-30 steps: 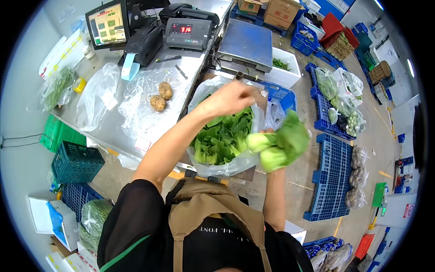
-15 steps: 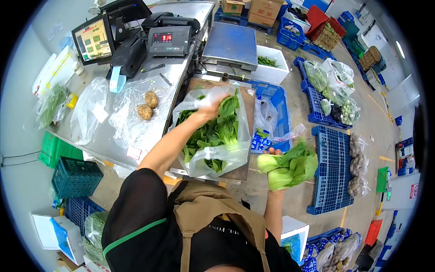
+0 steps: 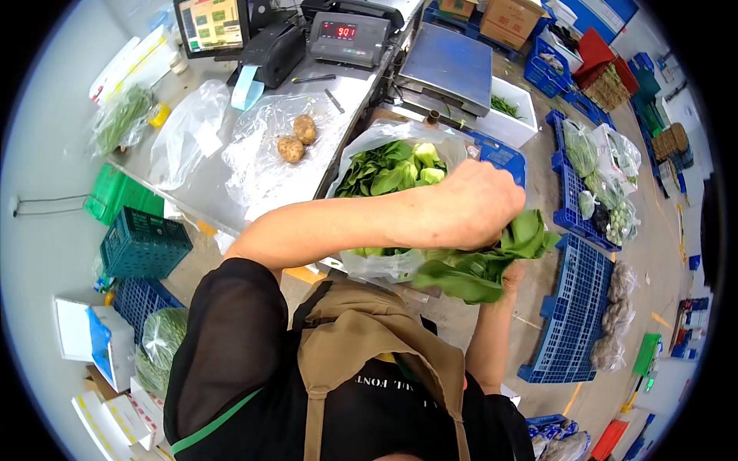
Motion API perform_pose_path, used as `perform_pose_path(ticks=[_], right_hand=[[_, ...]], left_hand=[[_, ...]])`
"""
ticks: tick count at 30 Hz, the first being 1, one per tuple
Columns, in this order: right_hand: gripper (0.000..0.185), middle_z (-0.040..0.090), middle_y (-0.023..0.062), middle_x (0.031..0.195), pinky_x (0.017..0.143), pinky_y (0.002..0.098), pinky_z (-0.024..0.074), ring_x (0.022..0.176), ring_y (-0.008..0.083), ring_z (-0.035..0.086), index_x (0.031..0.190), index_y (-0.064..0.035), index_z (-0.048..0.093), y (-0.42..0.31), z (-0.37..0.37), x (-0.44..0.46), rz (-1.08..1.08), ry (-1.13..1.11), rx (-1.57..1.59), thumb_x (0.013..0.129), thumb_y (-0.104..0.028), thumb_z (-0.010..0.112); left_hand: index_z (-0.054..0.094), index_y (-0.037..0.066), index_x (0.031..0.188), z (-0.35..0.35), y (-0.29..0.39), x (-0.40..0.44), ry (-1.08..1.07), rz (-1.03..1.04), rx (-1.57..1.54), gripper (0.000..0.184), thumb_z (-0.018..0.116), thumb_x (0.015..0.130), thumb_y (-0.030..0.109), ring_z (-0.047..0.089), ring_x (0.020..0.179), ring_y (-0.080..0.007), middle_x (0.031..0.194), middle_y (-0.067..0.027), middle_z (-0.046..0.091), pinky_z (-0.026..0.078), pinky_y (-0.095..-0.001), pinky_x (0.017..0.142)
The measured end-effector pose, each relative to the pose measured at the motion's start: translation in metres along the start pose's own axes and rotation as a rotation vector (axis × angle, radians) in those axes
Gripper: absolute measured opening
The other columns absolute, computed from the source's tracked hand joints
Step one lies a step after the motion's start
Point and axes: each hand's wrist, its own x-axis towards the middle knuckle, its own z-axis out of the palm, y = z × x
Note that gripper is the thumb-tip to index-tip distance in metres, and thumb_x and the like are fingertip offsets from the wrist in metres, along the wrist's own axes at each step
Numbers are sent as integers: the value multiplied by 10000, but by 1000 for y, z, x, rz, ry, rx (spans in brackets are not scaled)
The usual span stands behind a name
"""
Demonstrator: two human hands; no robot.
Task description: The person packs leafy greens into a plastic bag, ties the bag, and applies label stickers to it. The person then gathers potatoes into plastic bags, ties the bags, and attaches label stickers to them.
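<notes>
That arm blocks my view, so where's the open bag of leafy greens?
In the head view, the open bag of leafy greens is near the centre, just right of the metal counter and partly hidden by the left forearm.

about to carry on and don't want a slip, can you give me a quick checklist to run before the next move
1. Plastic bag open at the top: ok.
2. Left forearm clear of the bag: not ok, it crosses above it.
3. Left hand grip on the loose bok choy: cannot tell, fingertips hidden.
4. Right hand grip: cannot tell, leaves cover part of it.
5. Weighing indicator lit: ok, red digits.
6. Potatoes apart from the bag: ok.
</notes>
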Motion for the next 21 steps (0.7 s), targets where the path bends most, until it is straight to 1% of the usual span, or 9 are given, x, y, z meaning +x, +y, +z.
perform_pose_path(ticks=[3,4,6,8,11,14,17,18,21], right_hand=[[664,495,122,1301,999,418,420,1155,282,508,1324,-38,414,2,1,-5,51,-29,24,719,-95,682],[662,495,122,1300,999,418,420,1154,283,509,1323,-38,415,0,-3,-8,36,-11,29,719,-95,681],[660,496,123,1299,998,419,421,1154,283,509,1322,-37,416,-4,-13,-20,3,39,39,720,-95,679],[657,497,123,1297,998,419,421,1154,283,509,1321,-37,416,-10,-22,-31,-27,89,42,721,-95,678],[653,498,124,1295,998,420,422,1153,284,510,1319,-36,418,-19,-34,-54,-65,177,22,722,-94,676],[649,500,125,1293,997,421,422,1153,284,510,1317,-35,419,-22,-41,-72,-93,252,11,723,-94,673],[645,501,125,1291,997,421,422,1152,285,511,1315,-34,420,-19,-44,-77,-97,297,-5,725,-94,671],[644,501,125,1291,997,422,423,1152,285,511,1315,-34,420,-16,-46,-74,-96,308,-6,725,-94,670],[640,503,126,1289,996,422,423,1151,285,512,1313,-33,421,-10,-46,-64,-96,314,-10,726,-94,668]], left_hand=[[570,23,1087,-5,-14,-9,49,70,-427,336,628,780,148,624,863,-390,917,-204,646,502,-447,760],[531,41,1186,-13,-24,-15,36,93,-598,406,629,813,170,624,950,-340,1021,-191,636,499,-418,813],[504,46,1213,12,-71,-33,291,92,-433,476,667,777,143,608,1001,-313,1080,-167,623,485,-394,881],[440,40,1294,58,-119,-59,-120,-256,-245,636,715,727,120,529,1139,-322,1218,-226,531,449,-397,945],[217,260,1428,137,-140,-93,-494,-361,-48,1069,847,565,227,261,1320,-406,1439,-226,238,265,-540,1081],[219,325,1421,177,-132,-97,-394,-255,-177,1073,852,556,264,193,1352,-391,1463,-193,185,230,-592,1074],[325,309,1389,206,-112,-94,-489,-94,-41,820,742,695,174,166,1371,-361,1487,-119,185,183,-594,1086],[430,266,1327,242,-116,-102,-336,24,81,757,779,656,226,223,1342,-347,1438,-97,290,305,-584,1023],[485,210,1273,253,-119,-99,-374,55,-297,568,680,739,200,282,1307,-302,1357,-81,407,386,-538,931]])
